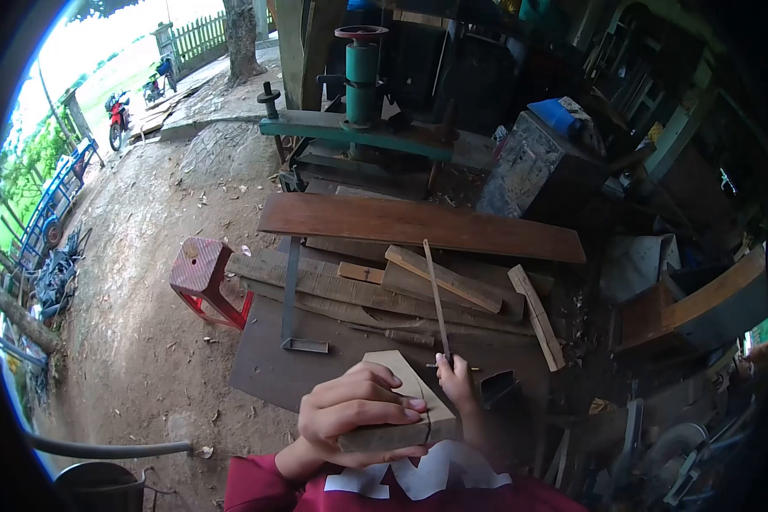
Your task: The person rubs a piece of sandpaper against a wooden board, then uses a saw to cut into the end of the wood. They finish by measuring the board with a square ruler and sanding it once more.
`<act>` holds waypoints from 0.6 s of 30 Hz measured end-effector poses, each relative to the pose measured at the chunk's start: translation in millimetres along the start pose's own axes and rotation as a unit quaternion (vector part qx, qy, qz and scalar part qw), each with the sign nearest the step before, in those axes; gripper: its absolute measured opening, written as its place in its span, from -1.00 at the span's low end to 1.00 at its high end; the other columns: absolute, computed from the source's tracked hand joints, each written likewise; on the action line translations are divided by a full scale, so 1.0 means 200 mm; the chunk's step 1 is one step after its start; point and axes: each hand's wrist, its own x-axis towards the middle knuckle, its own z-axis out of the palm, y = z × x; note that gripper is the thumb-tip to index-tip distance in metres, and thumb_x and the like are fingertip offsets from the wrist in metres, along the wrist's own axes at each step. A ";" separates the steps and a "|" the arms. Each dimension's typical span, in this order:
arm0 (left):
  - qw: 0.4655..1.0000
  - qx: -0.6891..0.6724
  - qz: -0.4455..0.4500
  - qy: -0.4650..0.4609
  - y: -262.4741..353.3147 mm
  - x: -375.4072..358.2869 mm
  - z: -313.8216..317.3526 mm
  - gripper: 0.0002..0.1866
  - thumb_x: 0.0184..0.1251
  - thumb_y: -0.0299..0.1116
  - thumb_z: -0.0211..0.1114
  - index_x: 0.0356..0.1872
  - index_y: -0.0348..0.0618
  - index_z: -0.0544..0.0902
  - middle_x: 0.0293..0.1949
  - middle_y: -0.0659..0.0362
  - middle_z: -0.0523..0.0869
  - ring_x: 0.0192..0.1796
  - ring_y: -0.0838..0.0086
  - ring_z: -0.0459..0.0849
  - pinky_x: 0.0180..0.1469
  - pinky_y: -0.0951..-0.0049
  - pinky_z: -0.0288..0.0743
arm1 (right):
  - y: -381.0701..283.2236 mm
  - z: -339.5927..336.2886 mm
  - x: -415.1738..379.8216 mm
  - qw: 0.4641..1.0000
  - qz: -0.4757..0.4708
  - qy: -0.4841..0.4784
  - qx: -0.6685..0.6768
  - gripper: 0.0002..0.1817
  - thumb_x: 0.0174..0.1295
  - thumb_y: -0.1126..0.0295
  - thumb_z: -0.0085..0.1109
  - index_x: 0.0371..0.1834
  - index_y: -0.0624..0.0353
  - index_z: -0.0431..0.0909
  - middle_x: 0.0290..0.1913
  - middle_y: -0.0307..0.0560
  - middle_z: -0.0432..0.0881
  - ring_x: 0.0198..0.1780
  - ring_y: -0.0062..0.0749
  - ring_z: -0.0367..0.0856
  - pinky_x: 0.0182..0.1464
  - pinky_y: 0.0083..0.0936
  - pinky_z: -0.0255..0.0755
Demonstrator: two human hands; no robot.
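My left hand (363, 414) is wrapped round a thick, pale wooden block (390, 365) close to my chest, fingers across its upper face and thumb underneath. A dark curved line runs over the block's face near the fingertips. To the right, my right hand (459, 386) is closed on the near end of a long thin strip (436, 294), narrow like a blade or file, which points away over the boards. By the right fingers shows a small pencil-like rod (465, 369).
A long brown plank (418, 226) lies across several loose boards (316, 282). A metal angle frame (292, 290) stands left of them. Nearby are a red stool (201, 269), a green press (363, 85), a cabinet (520, 175) and a wooden drawer-like box (691, 299).
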 end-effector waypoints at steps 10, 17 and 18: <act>0.994 0.077 0.005 0.073 0.06 -0.08 0.11 -0.65 -0.23 -0.34 0.50 -0.40 -0.28 0.58 -0.44 0.10 0.68 -0.44 0.41 0.62 -0.24 0.39 0.48 | 0.15 -0.06 -0.14 0.999 0.013 -0.047 0.016 -0.73 0.21 0.22 0.02 -0.53 0.15 0.37 -0.68 -0.38 0.32 -0.70 -0.74 0.26 -0.67 -0.70 0.15; 0.997 0.006 0.016 -0.077 0.06 -0.06 0.22 -0.65 -0.13 -0.38 0.40 -0.27 -0.33 0.58 -0.38 0.05 0.65 -0.41 0.36 0.61 -0.07 0.25 0.49 | -0.14 -0.19 -0.21 0.978 0.114 -0.072 0.162 -0.72 0.25 0.22 -0.02 -0.54 0.14 0.35 -0.71 -0.39 0.28 -0.73 -0.78 0.20 -0.72 -0.74 0.07; 0.997 0.006 0.018 -0.073 0.06 -0.07 0.23 -0.66 -0.12 -0.39 0.39 -0.27 -0.33 0.58 -0.38 0.05 0.65 -0.42 0.36 0.61 -0.08 0.24 0.49 | -0.21 -0.22 -0.23 0.977 0.116 -0.068 0.163 -0.72 0.25 0.22 -0.02 -0.54 0.14 0.35 -0.71 -0.39 0.28 -0.73 -0.78 0.20 -0.72 -0.74 0.07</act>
